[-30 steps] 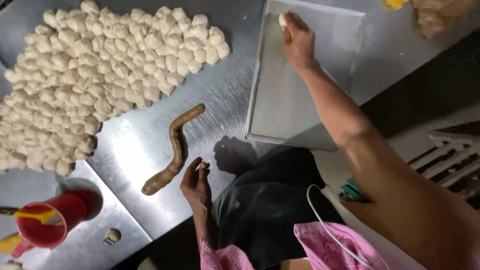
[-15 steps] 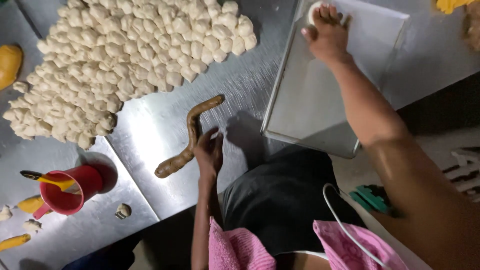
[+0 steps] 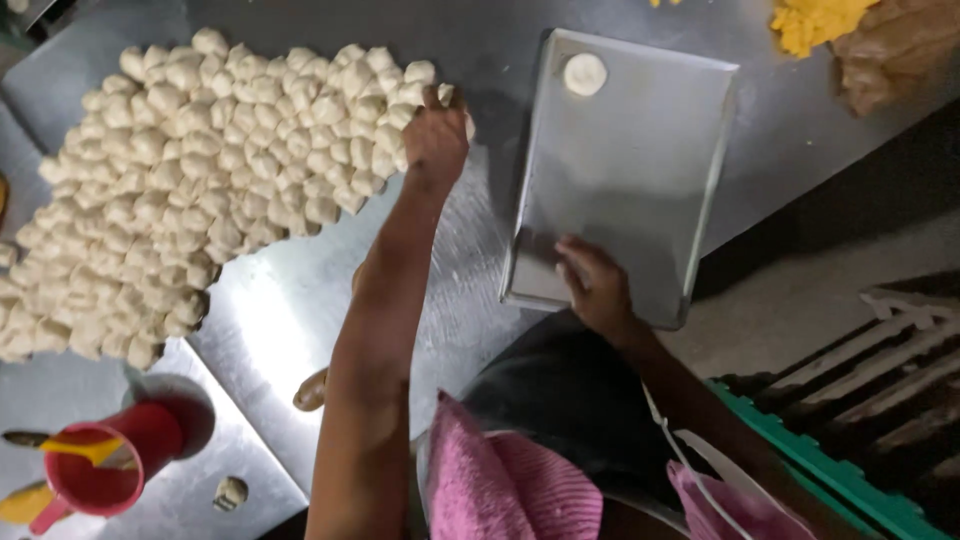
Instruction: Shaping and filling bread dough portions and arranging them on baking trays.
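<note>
My left hand (image 3: 435,130) reaches far across the steel table (image 3: 300,300) to the right edge of a big heap of small white dough pieces (image 3: 200,190). Its fingers are curled around one piece there. My right hand (image 3: 595,285) lies with fingers spread on the near part of a rectangular metal tray (image 3: 650,180). One flattened round of dough (image 3: 584,73) sits at the tray's far end. A brown dough rope (image 3: 312,390) lies under my left forearm, with only its near end showing.
A red cup (image 3: 120,465) with a yellow-tipped brush stands at the near left, with a small dough bit (image 3: 230,492) beside it. Yellow filling (image 3: 815,22) and a brown bag (image 3: 895,50) sit at the far right. A green crate edge (image 3: 830,470) is on the lower right.
My left hand left the brown rope and stretched out to the dough heap. My right hand let go of the flattened round at the tray's far end and drew back to its near edge.
</note>
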